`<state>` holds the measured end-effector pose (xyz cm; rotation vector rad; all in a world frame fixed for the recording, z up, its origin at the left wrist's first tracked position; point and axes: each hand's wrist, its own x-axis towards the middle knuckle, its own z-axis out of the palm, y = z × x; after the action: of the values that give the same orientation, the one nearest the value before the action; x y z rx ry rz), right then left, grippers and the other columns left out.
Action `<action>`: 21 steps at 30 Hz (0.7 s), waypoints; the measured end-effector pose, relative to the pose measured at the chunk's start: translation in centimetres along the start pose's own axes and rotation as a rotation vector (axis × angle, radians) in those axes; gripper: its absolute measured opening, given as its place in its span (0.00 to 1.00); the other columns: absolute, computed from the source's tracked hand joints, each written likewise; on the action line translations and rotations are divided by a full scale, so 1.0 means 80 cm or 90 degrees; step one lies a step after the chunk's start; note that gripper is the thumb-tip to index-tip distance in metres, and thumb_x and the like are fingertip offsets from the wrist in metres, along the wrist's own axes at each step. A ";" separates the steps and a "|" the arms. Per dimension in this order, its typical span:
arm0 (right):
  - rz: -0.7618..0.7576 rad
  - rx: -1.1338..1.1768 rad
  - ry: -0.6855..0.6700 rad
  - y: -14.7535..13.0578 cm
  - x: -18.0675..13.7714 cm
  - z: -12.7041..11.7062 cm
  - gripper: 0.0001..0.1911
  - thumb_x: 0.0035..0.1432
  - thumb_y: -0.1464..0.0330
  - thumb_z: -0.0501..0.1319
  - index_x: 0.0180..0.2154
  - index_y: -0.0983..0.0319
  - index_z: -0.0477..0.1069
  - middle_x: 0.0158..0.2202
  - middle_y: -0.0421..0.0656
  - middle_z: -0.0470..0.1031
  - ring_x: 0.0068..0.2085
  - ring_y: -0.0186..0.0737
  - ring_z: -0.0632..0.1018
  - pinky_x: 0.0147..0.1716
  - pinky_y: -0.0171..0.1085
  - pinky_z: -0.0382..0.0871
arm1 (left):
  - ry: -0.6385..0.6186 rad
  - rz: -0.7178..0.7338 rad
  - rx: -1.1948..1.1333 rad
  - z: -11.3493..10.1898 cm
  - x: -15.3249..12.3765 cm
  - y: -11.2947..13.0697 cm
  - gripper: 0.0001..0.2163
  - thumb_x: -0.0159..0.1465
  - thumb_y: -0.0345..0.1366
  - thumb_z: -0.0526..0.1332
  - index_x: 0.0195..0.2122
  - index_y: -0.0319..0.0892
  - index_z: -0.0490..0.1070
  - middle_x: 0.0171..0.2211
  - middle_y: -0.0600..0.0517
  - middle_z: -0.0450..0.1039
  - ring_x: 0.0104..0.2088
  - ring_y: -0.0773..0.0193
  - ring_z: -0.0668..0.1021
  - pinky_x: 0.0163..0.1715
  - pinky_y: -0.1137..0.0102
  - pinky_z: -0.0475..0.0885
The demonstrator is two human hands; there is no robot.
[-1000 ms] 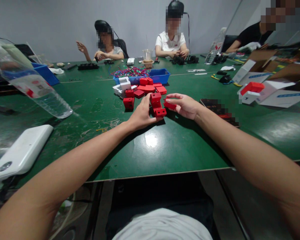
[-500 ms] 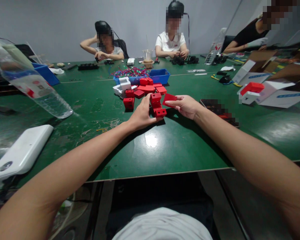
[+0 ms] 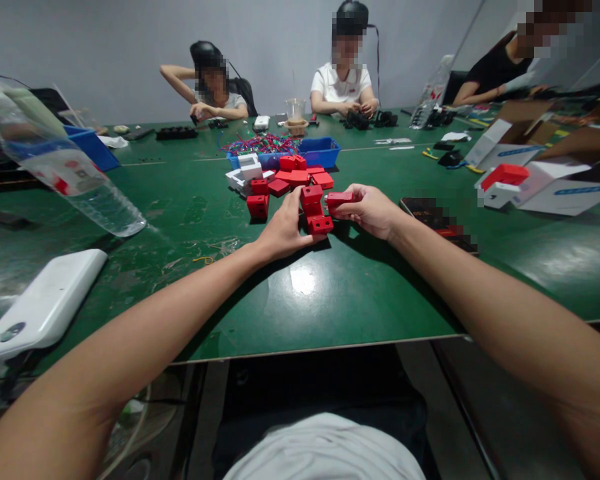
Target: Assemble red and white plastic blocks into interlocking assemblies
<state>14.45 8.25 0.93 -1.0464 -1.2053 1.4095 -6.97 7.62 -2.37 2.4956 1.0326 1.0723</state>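
My left hand (image 3: 286, 225) grips a red U-shaped block with holes (image 3: 314, 211) from its left side, with thumb and fingers around it near the tabletop. Just right of it, my right hand (image 3: 370, 210) pinches a smaller red block (image 3: 340, 199) between thumb and fingers. A narrow gap separates the two red pieces. Behind my hands lies a pile of loose red blocks (image 3: 294, 178), and white blocks (image 3: 250, 167) sit at its left. One red block (image 3: 257, 207) stands on the table left of my left hand's fingers.
A blue tray (image 3: 325, 153) with colored wires stands behind the pile. A tilted water bottle (image 3: 87, 177) and a white power bank (image 3: 45, 300) are at left. A dark item (image 3: 433, 217) and open cartons (image 3: 565, 190) lie right. Several people sit across the green table (image 3: 220, 320).
My right hand has turned the small red block, so a different, narrower face shows. My left hand and its block stay in place. The person at far right has shifted their arms.
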 end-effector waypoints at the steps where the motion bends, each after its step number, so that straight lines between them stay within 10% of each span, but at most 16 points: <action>1: 0.001 -0.006 0.002 0.000 0.000 0.000 0.20 0.35 0.82 0.72 0.25 0.62 0.63 0.26 0.37 0.76 0.28 0.32 0.78 0.33 0.34 0.73 | -0.001 -0.001 0.000 0.000 0.000 0.000 0.47 0.53 0.45 0.72 0.67 0.37 0.47 0.64 0.32 0.58 0.66 0.41 0.64 0.66 0.47 0.60; 10: -0.044 -0.089 -0.004 0.001 -0.003 0.002 0.21 0.39 0.66 0.75 0.34 0.62 0.70 0.30 0.36 0.74 0.29 0.30 0.72 0.24 0.31 0.58 | -0.001 0.007 0.006 0.000 0.000 0.000 0.47 0.53 0.45 0.72 0.67 0.35 0.47 0.65 0.30 0.57 0.66 0.41 0.63 0.66 0.47 0.60; 21: -0.080 -0.119 -0.001 0.002 -0.002 0.002 0.19 0.29 0.72 0.75 0.26 0.62 0.70 0.24 0.35 0.74 0.27 0.31 0.70 0.27 0.33 0.59 | 0.000 0.000 0.000 -0.001 0.001 0.001 0.46 0.53 0.45 0.72 0.67 0.38 0.48 0.65 0.32 0.58 0.66 0.41 0.63 0.65 0.46 0.61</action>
<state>14.29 8.08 0.78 -1.0764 -1.3999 1.2180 -6.93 7.58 -2.24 2.4957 1.0326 1.0733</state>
